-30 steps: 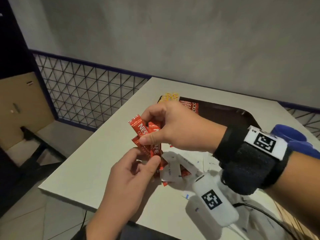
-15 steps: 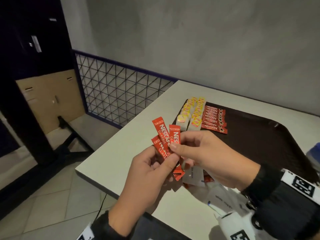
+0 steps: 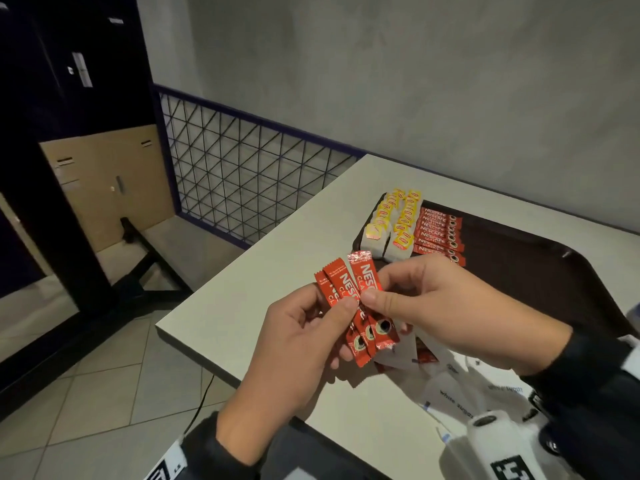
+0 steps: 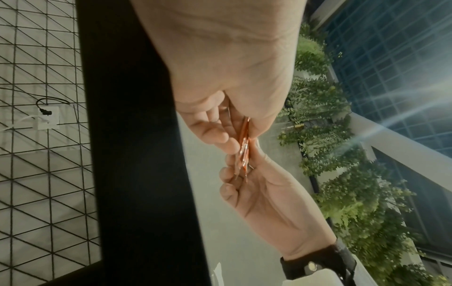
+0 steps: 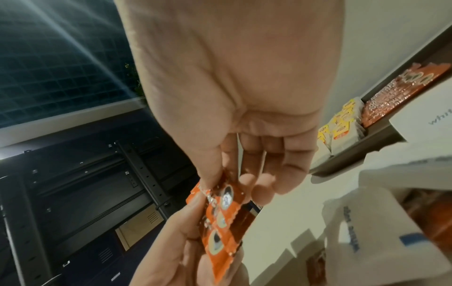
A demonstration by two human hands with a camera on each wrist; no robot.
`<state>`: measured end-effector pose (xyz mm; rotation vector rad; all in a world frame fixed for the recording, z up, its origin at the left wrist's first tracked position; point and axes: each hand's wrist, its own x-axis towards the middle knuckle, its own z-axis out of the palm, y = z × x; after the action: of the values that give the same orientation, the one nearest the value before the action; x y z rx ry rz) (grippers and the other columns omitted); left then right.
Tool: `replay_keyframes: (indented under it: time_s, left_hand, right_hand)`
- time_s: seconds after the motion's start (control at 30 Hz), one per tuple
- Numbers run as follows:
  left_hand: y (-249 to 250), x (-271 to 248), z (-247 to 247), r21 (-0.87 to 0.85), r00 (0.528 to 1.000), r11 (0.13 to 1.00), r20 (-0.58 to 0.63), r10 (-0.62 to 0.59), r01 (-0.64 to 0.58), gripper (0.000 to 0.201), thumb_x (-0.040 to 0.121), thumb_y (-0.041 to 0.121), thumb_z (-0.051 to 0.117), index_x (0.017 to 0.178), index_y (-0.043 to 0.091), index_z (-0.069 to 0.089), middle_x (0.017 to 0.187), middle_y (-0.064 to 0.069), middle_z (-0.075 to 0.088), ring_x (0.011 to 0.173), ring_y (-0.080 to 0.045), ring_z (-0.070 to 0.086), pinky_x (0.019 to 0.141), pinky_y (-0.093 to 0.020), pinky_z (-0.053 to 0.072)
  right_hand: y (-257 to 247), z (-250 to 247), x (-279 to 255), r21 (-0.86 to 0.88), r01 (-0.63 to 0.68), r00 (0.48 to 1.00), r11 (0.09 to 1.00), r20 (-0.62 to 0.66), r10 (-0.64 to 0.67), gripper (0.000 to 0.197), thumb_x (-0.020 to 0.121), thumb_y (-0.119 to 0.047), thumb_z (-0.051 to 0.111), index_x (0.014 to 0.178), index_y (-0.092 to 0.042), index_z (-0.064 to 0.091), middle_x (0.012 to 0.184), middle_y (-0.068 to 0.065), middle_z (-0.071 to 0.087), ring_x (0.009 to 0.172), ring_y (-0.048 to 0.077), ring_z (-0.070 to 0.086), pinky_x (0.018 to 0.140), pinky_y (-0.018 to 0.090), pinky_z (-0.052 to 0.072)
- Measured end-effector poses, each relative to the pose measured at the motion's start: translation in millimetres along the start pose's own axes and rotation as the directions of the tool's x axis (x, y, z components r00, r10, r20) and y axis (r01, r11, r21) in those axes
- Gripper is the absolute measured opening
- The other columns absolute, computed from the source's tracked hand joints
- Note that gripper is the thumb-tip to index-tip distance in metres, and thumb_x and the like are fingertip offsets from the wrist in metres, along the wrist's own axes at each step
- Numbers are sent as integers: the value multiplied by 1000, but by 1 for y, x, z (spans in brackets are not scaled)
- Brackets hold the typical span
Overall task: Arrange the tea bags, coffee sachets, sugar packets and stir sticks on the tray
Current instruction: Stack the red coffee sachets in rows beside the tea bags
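Both hands hold one small fan of red coffee sachets (image 3: 360,306) above the near left part of the white table (image 3: 263,296). The left hand (image 3: 298,355) pinches the fan from below: its thumb presses on the printed faces at mid-length and its fingers curl behind. The right hand (image 3: 446,313) pinches the rightmost sachet of the fan between thumb and forefinger, close to the left thumb. At least three sachets show in the fan (the exact count cannot be told, since they overlap). Their crimped ends point up and away from the person; their lower ends, printed with a coffee cup, hang below the two thumbs. In the left wrist view the held sachets (image 4: 244,147) appear edge-on as a thin stack between the two hands.

Beyond the hands lies a dark brown tray (image 3: 540,271). At its far left corner stand two rows of tea bags (image 3: 394,223) with yellow tags, overlapping like tiles. Just beside them, to the right, lies a row of further red sachets (image 3: 440,233), also overlapping, on the tray floor.

On the table below the right hand lies a loose heap of white sugar packets (image 3: 453,400) (some lettered "white sugar"), with a few red sachets partly under them. A white wrist camera (image 3: 498,448) shows at the lower right.
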<state>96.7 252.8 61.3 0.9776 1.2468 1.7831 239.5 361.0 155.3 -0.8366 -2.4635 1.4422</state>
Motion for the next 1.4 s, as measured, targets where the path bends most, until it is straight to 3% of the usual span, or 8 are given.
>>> replay_keyframes:
  time_s: [0.2, 0.4, 0.57, 0.77, 0.97, 1.1, 1.23, 1.4]
  left_hand:
    - [1, -3, 1, 38, 1000, 999, -30, -2, 4, 19, 85, 41, 69, 97, 27, 76, 71, -16, 70, 55, -24, 59, 53, -36, 50]
    - [4, -6, 2, 48, 995, 999, -97, 18, -13, 25, 71, 45, 73, 91, 32, 78, 76, -8, 75, 54, -16, 62, 48, -23, 49]
    - [2, -3, 2, 83, 997, 997, -82, 2, 5, 21, 73, 40, 72, 76, 18, 74, 68, -10, 72, 53, -19, 61, 49, -31, 52]
    - [5, -5, 5, 136, 993, 989, -111, -45, 60, 16, 68, 38, 70, 73, 24, 76, 66, -8, 71, 51, -16, 62, 46, -21, 49]
    - [7, 1, 8, 172, 986, 980, -151, -71, 97, 14, 63, 31, 74, 67, 18, 74, 60, -15, 67, 44, -20, 58, 43, -23, 47]
    - [13, 2, 13, 179, 976, 974, -191, -107, 142, 12, 60, 31, 75, 66, 21, 76, 60, -15, 69, 44, -23, 61, 52, -37, 49]
    - [-42, 34, -8, 175, 942, 935, -193, -273, 307, 71, 37, 65, 91, 65, 6, 62, 51, -15, 65, 38, -34, 55, 49, -39, 46]
    - [-97, 48, -48, 195, 914, 896, -165, -371, 399, 40, 89, 25, 73, 74, -4, 50, 44, -15, 59, 30, -25, 51, 52, -62, 48]
  right_hand:
    - [5, 6, 5, 101, -31, 999, 994, -35, 35, 22, 99, -23, 60, 100, -4, 72, 88, 7, 79, 72, 11, 73, 61, 18, 52]
    - [-1, -15, 3, 104, -74, 997, 992, -1, 75, 19, 95, -24, 66, 94, -6, 73, 93, 10, 79, 83, 23, 75, 79, 34, 58]
    - [12, -74, 18, -110, -197, 938, 974, -311, 154, 21, 96, -22, 68, 83, -5, 70, 82, 8, 76, 69, 14, 64, 68, 32, 49]
    - [53, -128, 39, -732, -403, 912, 549, -274, 304, 18, 99, -38, 61, 96, -22, 69, 95, -2, 70, 84, 14, 66, 80, 34, 58]
    - [72, -125, 64, -787, -334, 931, 518, -190, 311, 18, 99, -39, 62, 82, -34, 57, 93, -7, 63, 87, 12, 62, 86, 32, 55]
    - [79, -125, 80, -788, -336, 933, 516, -204, 296, 20, 96, -35, 67, 109, -20, 69, 105, -2, 69, 95, 15, 65, 88, 31, 56]
    - [85, -130, 82, -753, -333, 942, 568, -233, 243, 22, 92, -29, 74, 113, -23, 68, 99, -8, 65, 89, 10, 62, 76, 23, 52]
    - [91, -137, 78, -693, -346, 938, 633, -262, 226, 14, 89, -23, 76, 97, -24, 65, 93, -6, 68, 87, 11, 66, 72, 23, 53]
